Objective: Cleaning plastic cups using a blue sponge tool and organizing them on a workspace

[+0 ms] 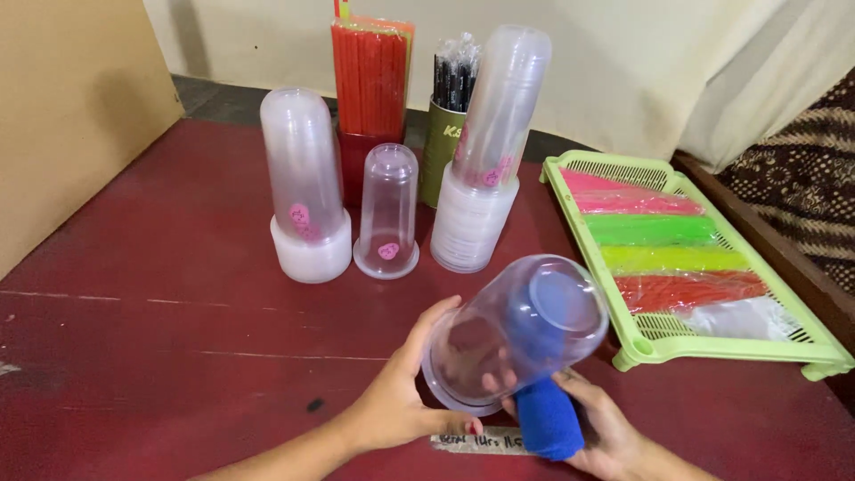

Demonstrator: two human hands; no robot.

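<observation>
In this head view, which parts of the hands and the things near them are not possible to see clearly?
- Right hand: wrist cut off by bottom edge; fingers partly behind rolled blue cloth.
- Cloth's upper end: blurred through clear plastic cup.
- Left hand: palm hidden, facing away.
- White label strip: covered by both hands.

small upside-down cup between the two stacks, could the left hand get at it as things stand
Probably not right away: the left hand grips the rim of the clear cup. The way to the small cup looks open, only bare red table between.
</observation>
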